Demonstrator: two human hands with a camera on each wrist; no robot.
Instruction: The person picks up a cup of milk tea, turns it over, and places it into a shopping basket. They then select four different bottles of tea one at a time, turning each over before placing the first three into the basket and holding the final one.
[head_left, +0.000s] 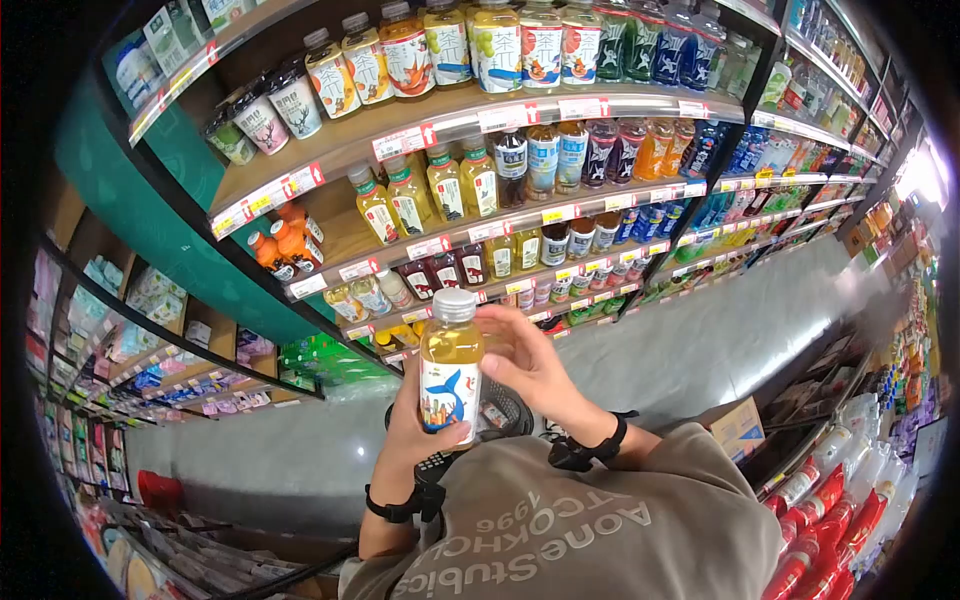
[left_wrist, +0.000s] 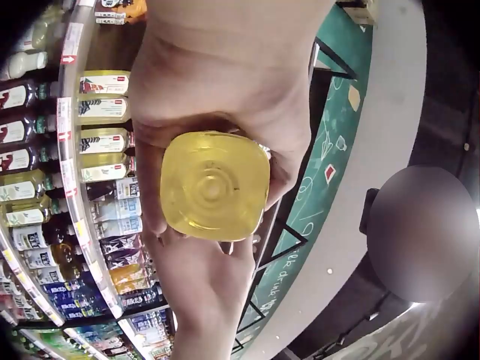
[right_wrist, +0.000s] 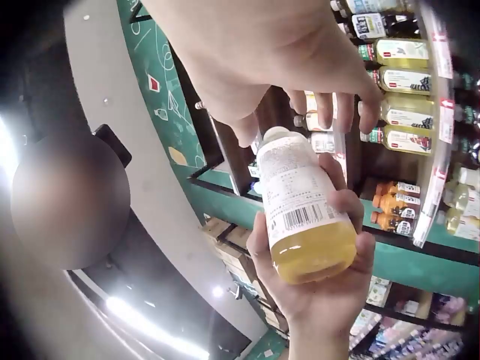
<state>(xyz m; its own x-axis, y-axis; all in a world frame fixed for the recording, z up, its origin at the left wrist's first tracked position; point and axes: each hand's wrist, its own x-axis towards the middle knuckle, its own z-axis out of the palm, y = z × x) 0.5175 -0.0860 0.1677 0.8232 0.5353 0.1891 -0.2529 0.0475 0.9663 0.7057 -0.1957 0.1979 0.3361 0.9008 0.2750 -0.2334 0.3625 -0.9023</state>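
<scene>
In the head view my left hand (head_left: 410,432) grips a clear bottle (head_left: 450,385) of pale yellow drink, with a white cap and a white label showing a blue whale tail. The bottle is upright, thumb across the front of its label. My right hand (head_left: 532,372) hovers beside the bottle's neck, fingers loosely bent. From the left wrist camera the yellow bottle base (left_wrist: 214,187) faces the lens, the palm around it. The right wrist view shows the barcode side of the label (right_wrist: 300,210) and the right hand's fingers spread near the cap (right_wrist: 276,133).
Tall drink shelves (head_left: 460,125) stand ahead, filled with tea, juice and other bottles. Beneath my hands is a dark basket (head_left: 515,410) on the grey aisle floor (head_left: 640,350). Red-labelled bottles (head_left: 830,510) stand at right; more shelves (head_left: 160,350) line the left.
</scene>
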